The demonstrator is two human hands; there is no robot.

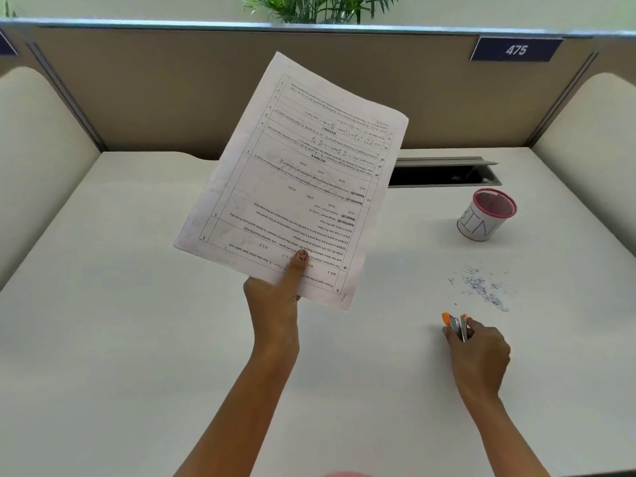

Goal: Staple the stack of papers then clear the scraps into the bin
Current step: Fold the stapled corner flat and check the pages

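My left hand (275, 294) holds up a stack of printed papers (296, 177) above the middle of the desk, thumb pressed on the front near the lower edge. A staple shows at the stack's lower right corner. My right hand (478, 349) grips a small orange and metal stapler (456, 323) low over the desk at the right. A patch of small paper scraps (481, 287) lies on the desk just beyond the stapler. Further back on the right stands a pink mesh cup with a white label reading BIN (487, 215).
The white desk (137, 321) is enclosed by a tan partition at the back and cream side panels. A cable slot with an open metal flap (444, 172) is set into the desk behind the bin. A plaque with the number 475 (516, 49) hangs on the partition.
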